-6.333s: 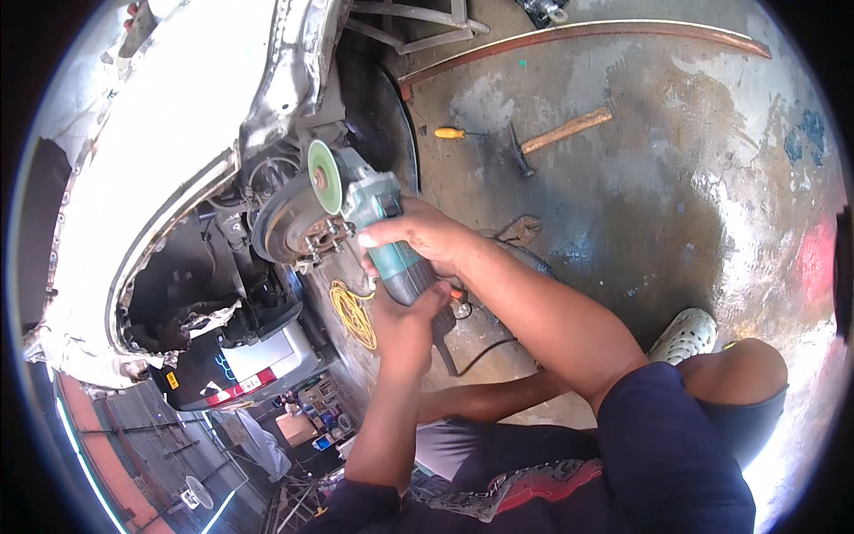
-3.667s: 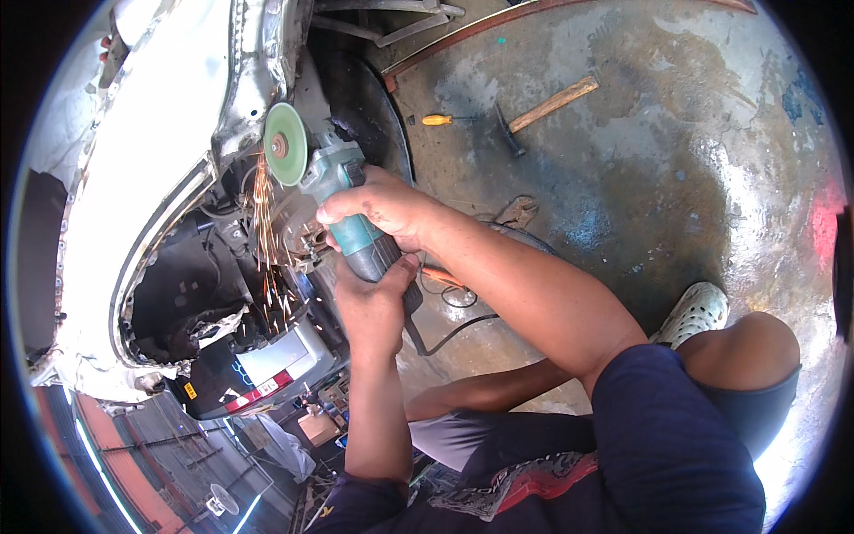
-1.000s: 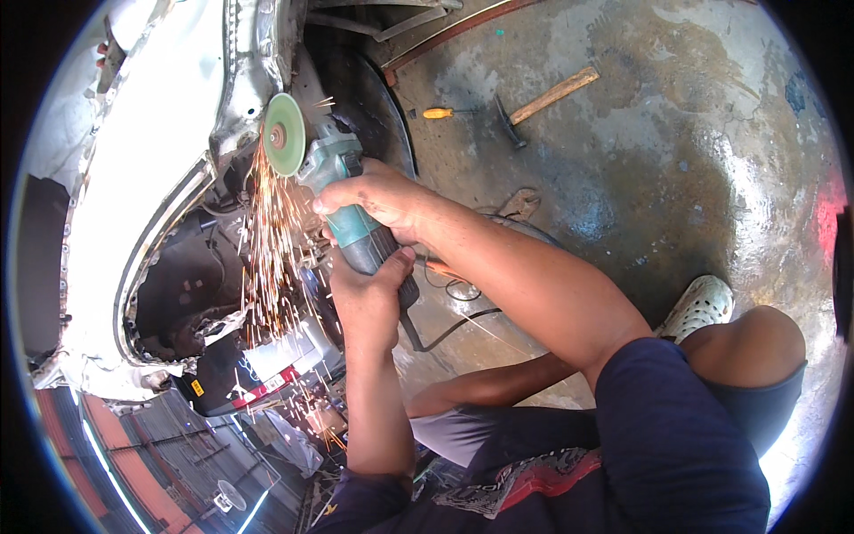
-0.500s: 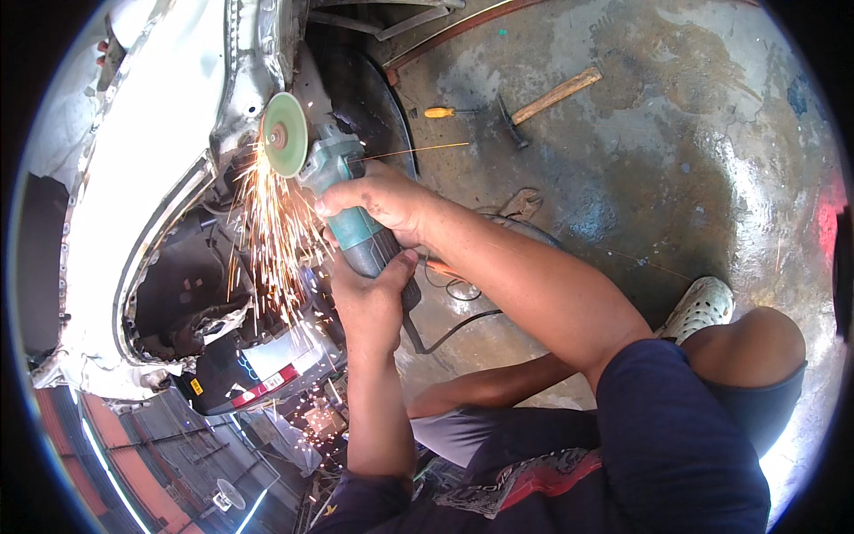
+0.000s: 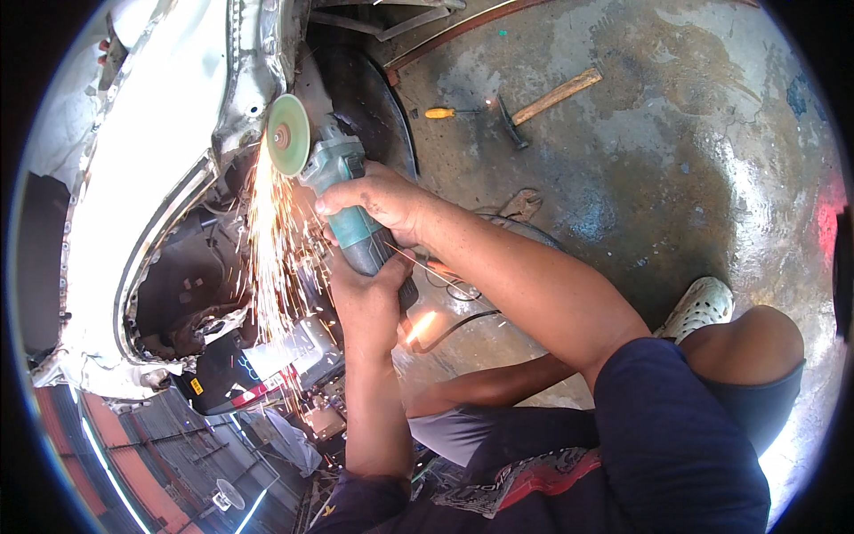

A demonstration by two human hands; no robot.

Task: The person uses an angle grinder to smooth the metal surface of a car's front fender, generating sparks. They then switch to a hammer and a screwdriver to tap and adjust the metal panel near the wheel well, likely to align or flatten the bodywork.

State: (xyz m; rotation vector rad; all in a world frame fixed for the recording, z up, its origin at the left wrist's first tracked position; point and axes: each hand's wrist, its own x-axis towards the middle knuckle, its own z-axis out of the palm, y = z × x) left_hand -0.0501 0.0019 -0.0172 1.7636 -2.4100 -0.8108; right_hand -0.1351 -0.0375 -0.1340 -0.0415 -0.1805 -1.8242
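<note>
From here the grinder (image 5: 357, 229) looks dense, stiff and likely to buck, best held by its barrel and rear grip, well clear of the probably brittle disc (image 5: 297, 133). It is at the car body's (image 5: 133, 196) edge, spraying sparks (image 5: 269, 249), with the right hand (image 5: 387, 205) clasped round its teal middle and the left hand (image 5: 366, 298) round its dark rear; a hammer (image 5: 556, 96) lies well apart on the floor (image 5: 658, 178).

You've got a blown-out white body panel (image 5: 133, 178) and a dark wheel opening (image 5: 182, 276). Sparks (image 5: 271, 231) smear into bright streaks; glare patches your floor (image 5: 658, 133) at right. Fisheye bends edges, corners black.
</note>
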